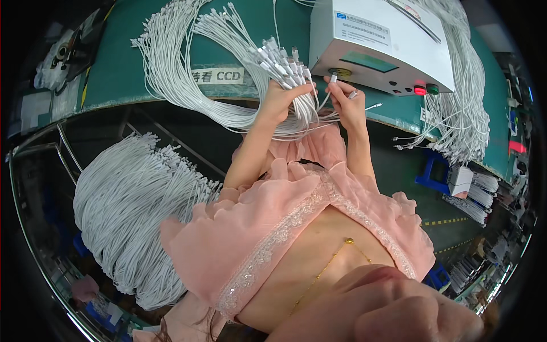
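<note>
My left hand (278, 101) is closed around a thick bunch of white USB cables (283, 64), their plugs fanned out above the fingers. Between the thumb and fingers of my right hand (348, 108) is the end of a single white cable (334, 80), its plug pointing up. That plug is just below the round yellowish socket (341, 72) on the front of a white box-shaped tester (364, 43); whether they touch I cannot tell. Another cable end (352, 94) shows by the right fingers. The cables' lengths loop down between my hands and across the table edge.
More white cables (165, 51) lie on the green tabletop (117, 62) at the left. A hanging bundle (456, 108) drapes over the table at right, beside the tester's red and green buttons (426, 90). A large cable heap (131, 211) rests on a metal rail at lower left.
</note>
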{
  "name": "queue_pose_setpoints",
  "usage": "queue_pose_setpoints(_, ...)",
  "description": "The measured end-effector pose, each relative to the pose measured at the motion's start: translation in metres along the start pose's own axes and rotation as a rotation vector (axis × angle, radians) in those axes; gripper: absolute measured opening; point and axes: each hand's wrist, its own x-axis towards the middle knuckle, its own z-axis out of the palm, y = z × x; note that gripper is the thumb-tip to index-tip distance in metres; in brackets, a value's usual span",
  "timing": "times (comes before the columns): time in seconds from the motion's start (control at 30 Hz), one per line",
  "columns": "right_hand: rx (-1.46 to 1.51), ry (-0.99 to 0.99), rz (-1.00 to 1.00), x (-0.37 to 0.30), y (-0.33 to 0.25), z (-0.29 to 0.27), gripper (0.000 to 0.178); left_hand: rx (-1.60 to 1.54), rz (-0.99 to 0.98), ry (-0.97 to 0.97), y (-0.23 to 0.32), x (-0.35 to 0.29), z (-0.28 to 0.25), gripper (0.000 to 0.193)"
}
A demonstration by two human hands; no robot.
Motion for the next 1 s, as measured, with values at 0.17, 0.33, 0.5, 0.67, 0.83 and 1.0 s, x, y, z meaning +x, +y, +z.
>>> queue_pose_setpoints(0.17,0.092,-0.124,0.136,0.011,0.003,-0.008,0.024,0.010,-0.058,-0.002,0.002,0.002,0.001,0.025)
queue_pose_setpoints(0.33,0.177,0.000,0.136,0.013,0.004,-0.004,0.024,-0.072,-0.059,0.051,0.003,0.008,0.002,0.025)
queue_pose_setpoints(0.5,0.135,-0.027,0.094,0.024,0.002,-0.007,0.021,-0.093,-0.075,0.059,0.002,0.011,-0.001,0.026)
queue_pose_setpoints(0.67,0.102,-0.020,0.094,0.025,0.001,-0.006,0.019,-0.131,-0.086,0.098,0.009,0.010,0.003,0.025)
queue_pose_setpoints(0.83,0.001,0.074,0.028,0.018,0.001,0.012,0.020,-0.062,-0.058,0.038,0.002,0.011,0.000,0.025)
queue_pose_setpoints(1.0,-0.096,-0.024,-0.088,-0.002,0.000,0.013,0.018,0.057,-0.088,-0.011,-0.008,0.004,0.006,0.029)
